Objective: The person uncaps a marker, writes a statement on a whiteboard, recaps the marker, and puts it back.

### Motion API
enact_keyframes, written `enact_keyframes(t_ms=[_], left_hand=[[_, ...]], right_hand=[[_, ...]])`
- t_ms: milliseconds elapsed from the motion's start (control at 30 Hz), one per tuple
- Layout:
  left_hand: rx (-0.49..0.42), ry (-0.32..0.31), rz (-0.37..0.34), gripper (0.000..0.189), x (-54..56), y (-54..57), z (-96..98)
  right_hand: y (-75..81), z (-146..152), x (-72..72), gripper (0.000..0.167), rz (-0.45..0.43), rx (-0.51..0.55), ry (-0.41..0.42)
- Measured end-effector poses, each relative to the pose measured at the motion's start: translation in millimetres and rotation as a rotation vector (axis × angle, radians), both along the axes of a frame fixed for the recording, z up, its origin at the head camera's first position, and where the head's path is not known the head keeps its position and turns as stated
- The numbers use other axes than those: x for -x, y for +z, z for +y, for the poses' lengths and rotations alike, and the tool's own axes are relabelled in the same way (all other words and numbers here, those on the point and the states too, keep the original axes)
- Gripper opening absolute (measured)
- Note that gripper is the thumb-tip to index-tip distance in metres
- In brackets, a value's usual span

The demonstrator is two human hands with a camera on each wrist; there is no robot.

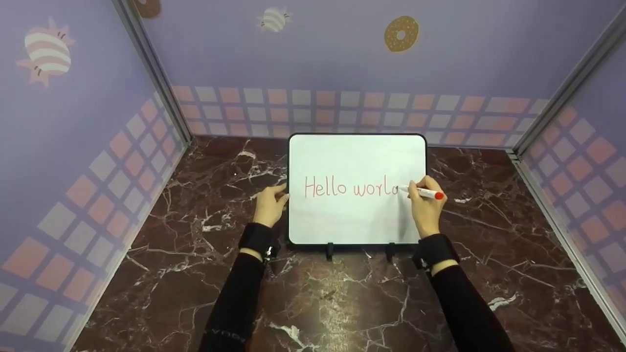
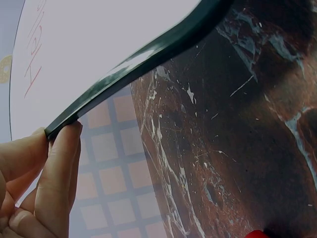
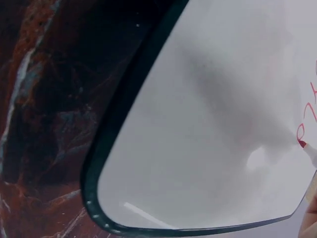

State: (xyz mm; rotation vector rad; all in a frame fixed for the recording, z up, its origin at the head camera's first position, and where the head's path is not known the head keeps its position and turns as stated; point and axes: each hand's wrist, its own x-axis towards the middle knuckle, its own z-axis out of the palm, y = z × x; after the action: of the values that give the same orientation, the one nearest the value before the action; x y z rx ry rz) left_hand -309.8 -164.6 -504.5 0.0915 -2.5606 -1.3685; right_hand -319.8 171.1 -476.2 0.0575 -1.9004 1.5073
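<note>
A whiteboard (image 1: 352,220) with a black frame leans upright on the table, facing me. Red writing (image 1: 325,187) across its middle reads "Hello worl" followed by a rounded stroke. My left hand (image 1: 269,204) pinches the board's left edge; the left wrist view has fingers (image 2: 63,163) and thumb at either face of the frame. In my right hand (image 1: 426,212) is a white marker (image 1: 424,192) with a red end, held in a writing grip. Its red tip (image 3: 301,143) meets the board at the rounded stroke. Most of the right hand falls outside the right wrist view.
Two black stand feet (image 1: 329,251) show under the board's lower edge. The table (image 1: 313,303) has a dark red marbled top. Patterned lilac panels (image 1: 337,58) wall it in at the back and both sides, with metal posts (image 1: 159,73) at the corners.
</note>
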Motion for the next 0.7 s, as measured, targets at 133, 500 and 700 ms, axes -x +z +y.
enact_keyframes(t_ms=[133, 500, 700], left_hand=[[0.014, 0.004, -0.003, 0.036, -0.1, 0.0, -0.6], [-0.002, 0.008, -0.001, 0.036, 0.0, -1.3, 0.4], [0.013, 0.006, -0.009, 0.037, -0.7, 0.0, 0.2]], right_hand=[[4.7, -2.8, 7.4, 0.022, 0.000, 0.005, -0.011], [5.0, 1.2, 6.1, 0.022, -0.011, 0.015, 0.015], [-2.1, 5.1, -2.0, 0.022, -0.023, 0.015, 0.036]])
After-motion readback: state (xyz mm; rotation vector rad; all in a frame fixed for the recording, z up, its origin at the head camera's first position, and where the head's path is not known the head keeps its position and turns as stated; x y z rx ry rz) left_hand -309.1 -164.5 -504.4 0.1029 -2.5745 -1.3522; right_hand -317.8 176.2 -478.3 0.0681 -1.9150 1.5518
